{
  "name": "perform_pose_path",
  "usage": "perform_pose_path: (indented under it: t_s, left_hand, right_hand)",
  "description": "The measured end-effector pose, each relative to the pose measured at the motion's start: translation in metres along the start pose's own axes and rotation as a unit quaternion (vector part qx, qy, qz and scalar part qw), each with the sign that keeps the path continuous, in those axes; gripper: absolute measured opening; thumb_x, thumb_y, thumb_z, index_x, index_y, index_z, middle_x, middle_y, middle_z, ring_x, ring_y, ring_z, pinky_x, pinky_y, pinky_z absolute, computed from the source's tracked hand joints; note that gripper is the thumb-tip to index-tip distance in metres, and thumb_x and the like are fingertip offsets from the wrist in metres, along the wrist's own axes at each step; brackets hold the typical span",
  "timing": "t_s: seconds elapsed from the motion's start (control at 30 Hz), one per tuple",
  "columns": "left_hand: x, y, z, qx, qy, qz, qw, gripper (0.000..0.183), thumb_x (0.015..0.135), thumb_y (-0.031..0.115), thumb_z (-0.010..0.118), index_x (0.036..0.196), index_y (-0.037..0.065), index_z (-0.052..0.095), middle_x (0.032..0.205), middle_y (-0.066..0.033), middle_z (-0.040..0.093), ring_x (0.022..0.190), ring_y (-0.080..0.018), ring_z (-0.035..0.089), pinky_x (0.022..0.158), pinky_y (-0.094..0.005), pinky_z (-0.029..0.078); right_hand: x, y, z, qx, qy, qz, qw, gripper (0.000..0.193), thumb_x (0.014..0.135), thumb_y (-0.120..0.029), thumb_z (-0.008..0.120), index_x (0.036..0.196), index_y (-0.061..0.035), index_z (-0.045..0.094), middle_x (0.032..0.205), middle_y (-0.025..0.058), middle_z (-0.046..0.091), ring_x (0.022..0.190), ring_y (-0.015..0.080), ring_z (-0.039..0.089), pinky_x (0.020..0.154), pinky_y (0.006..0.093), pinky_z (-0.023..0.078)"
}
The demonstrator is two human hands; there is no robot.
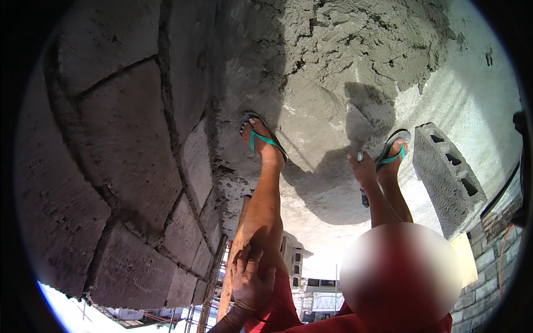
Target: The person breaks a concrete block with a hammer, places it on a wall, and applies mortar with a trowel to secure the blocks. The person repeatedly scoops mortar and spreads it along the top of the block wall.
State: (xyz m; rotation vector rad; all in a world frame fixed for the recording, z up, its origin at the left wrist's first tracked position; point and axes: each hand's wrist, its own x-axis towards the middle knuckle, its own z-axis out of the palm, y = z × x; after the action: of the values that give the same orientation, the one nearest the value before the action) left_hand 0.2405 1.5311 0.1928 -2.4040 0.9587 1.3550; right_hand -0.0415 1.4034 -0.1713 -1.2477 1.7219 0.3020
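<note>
My right hand is closed round the handle of a trowel. The dark end of its handle shows below the fist, and its grey blade lies low over the wet mortar, partly in shadow. A wide heap of grey mortar with a cracked, lumpy surface spreads ahead of the blade, smoother toward me. My left hand rests on my left leg near the knee, fingers spread, holding nothing. My feet, in sandals with green straps, stand to either side of the near mortar.
A wall of large concrete blocks with mortar joints rises along the left. At right, next to my right foot, lies a hollow concrete block. A wooden plank leans beside my left leg. Another block wall stands at lower right.
</note>
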Motion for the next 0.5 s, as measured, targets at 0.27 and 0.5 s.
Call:
perform_pose_path:
  t_s: [0.27,0.5]
  left_hand:
    - [0.001,-0.003,-0.004,0.010,-0.003,0.000,1.000,0.051,0.077,0.018,0.079,0.125,0.009,0.065,0.143,-0.0200,0.052,0.126,-0.0426,0.051,0.105,-0.0515,0.043]
    - [-0.005,-0.013,-0.014,-0.039,-0.050,-0.067,0.996,0.058,0.085,0.040,0.071,0.137,0.017,0.060,0.154,-0.0127,0.042,0.136,-0.0370,0.044,0.114,-0.0534,0.034]
  right_hand:
    - [0.060,-0.128,0.069,0.054,-0.204,-0.016,0.977,0.046,0.086,-0.037,0.080,0.100,0.0036,0.063,0.081,0.0162,0.069,0.071,0.0245,0.062,0.070,0.0400,0.052]
    - [-0.056,-0.221,-0.035,0.067,-0.232,-0.129,0.962,0.045,0.089,-0.034,0.078,0.104,0.0038,0.061,0.079,0.0125,0.068,0.067,0.0225,0.059,0.066,0.0365,0.050]
